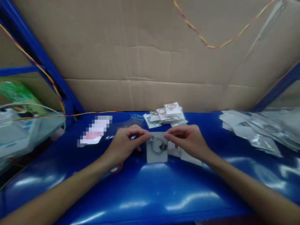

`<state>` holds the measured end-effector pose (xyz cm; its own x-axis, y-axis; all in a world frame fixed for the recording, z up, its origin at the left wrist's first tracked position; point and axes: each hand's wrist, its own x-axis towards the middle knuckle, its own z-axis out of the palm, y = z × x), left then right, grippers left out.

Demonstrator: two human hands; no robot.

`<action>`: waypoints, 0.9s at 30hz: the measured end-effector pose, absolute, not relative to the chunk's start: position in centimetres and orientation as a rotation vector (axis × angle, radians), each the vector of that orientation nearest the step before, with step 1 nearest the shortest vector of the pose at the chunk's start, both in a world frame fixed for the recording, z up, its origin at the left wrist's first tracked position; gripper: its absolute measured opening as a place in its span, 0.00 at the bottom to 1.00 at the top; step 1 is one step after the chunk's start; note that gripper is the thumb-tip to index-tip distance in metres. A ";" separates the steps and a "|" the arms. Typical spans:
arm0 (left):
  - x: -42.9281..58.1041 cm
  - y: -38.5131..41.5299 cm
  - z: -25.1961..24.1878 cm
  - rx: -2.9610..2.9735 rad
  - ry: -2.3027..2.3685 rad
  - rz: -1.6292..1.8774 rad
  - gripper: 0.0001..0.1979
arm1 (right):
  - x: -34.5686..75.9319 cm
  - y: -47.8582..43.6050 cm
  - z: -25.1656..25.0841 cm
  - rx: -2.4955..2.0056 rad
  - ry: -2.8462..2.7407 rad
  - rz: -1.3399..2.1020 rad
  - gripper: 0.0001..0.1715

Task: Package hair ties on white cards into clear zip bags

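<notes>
A square white card (157,157) with a thin bluish cord loop and a dark piece on it lies between my hands. My left hand (127,142) pinches at its upper left corner, thumb and index finger together. At the upper right corner my right hand (187,140) is closed in a similar pinch. Whether the fingertips grip the card or a thin part of the cord is too small to tell. Other white cards (191,157) lie partly under my right hand. A reddish loop (117,168) rests below my left wrist.
Small bagged cards (172,109) are piled behind my hands. Clear bags (264,128) are heaped at the right. A partly blurred-out white item (96,131) lies at the left. Cardboard (140,56) stands behind the blue table (150,193); twisted wire (212,47) hangs above.
</notes>
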<state>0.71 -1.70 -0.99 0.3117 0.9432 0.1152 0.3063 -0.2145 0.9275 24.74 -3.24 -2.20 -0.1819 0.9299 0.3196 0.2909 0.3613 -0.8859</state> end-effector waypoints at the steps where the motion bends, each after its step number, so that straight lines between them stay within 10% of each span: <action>1: 0.7 -1.7 -1.0 1.715 1.128 0.929 0.14 | 24.7 -3.3 -2.1 -1.103 -1.696 0.850 0.13; 27: 1.8 -2.7 -1.6 1.420 0.953 0.902 0.15 | 23.7 -3.4 -2.2 -1.074 -1.625 1.250 0.22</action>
<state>1.83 -2.65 -1.57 0.3759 0.9267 0.0036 0.0539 -0.0257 0.9982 23.73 -3.42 -2.16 -0.3161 0.9438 0.0964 0.1490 0.1497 -0.9774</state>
